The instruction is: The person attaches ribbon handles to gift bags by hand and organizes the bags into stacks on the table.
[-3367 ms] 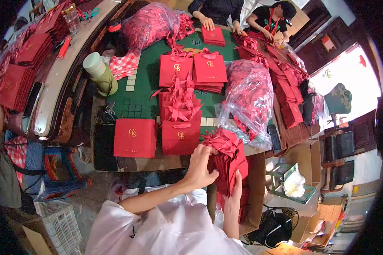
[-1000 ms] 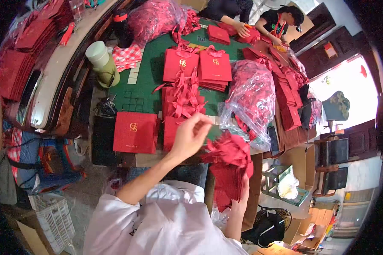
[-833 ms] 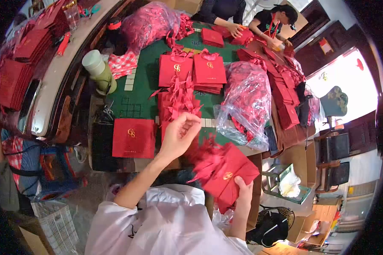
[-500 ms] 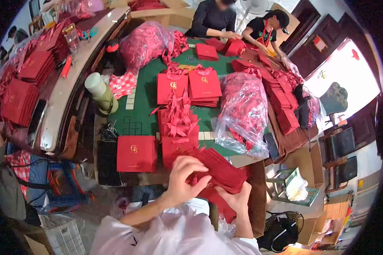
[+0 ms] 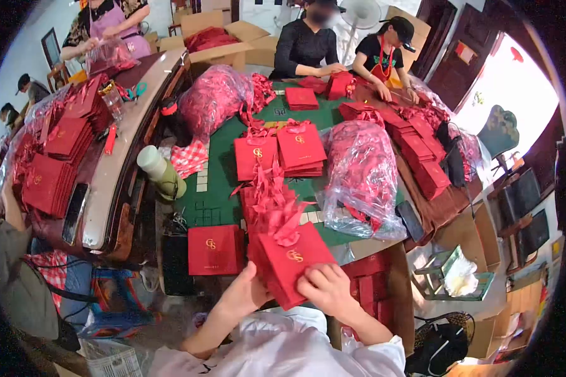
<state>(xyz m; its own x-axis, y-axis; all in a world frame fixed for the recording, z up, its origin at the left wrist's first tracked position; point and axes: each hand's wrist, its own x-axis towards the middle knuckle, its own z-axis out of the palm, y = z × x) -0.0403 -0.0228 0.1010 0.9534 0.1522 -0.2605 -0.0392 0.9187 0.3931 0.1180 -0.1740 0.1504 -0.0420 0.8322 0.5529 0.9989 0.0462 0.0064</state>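
A stack of red gift bags (image 5: 299,254) with gold lettering and ribbon handles is tilted in front of me at the table's near edge. My right hand (image 5: 327,290) is closed on its lower right side, fingers curled over the front. My left hand (image 5: 242,294) holds its left edge with the thumb upright; the other fingers are partly hidden. Just beyond lies a row of red bags with tangled ribbons (image 5: 267,200). To the left sits another red bag stack (image 5: 215,250), and farther back are two more piles, a left one (image 5: 256,160) and a right one (image 5: 300,147).
Clear plastic sacks of red ribboned items stand at right (image 5: 361,169) and back left (image 5: 214,97). A green bottle (image 5: 162,173) and a phone (image 5: 410,220) lie at the sides. An open box with red bags (image 5: 374,286) is below right. Other people work around the tables.
The bag stack has turned from edge-on to front-facing and moved left. My left hand has come down from above to its left edge; my right hand has shifted onto its front right side.
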